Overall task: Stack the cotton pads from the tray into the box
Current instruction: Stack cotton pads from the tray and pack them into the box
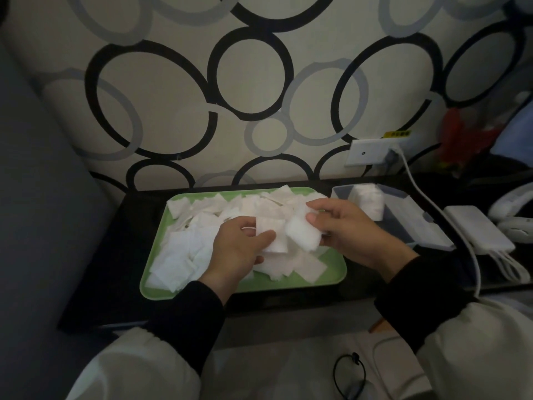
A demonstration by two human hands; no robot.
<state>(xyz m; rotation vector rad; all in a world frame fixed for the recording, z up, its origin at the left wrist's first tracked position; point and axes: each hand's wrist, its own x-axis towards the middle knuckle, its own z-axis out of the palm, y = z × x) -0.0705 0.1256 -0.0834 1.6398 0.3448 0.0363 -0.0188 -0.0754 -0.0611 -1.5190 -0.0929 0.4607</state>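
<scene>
Above the middle of the green tray [245, 287], the left hand [239, 243] pinches a single cotton pad [272, 236], thumb pressed on top and fingers curled beneath it. Just to its right, the right hand [354, 229] grips a small bundle of pads [302, 235] between thumb and bent fingers; the pad and the bundle touch. Both hands are held palm inward with the wrists angled toward each other, and black cuffs [415, 287] show under white oversleeves. Below them, loose pads [187, 249] lie scattered over most of the tray, thickest at its left and far sides. The clear box [403, 223] stands just right of the tray on the dark table [115, 255], with a stack of pads [369, 202] upright in its far left corner. Further right lies a white power bank [476, 229], and a white cable [415, 180] runs past it from a wall socket [372, 151]. A yellow label [398, 134] above the socket carries dark writing too blurred to read
</scene>
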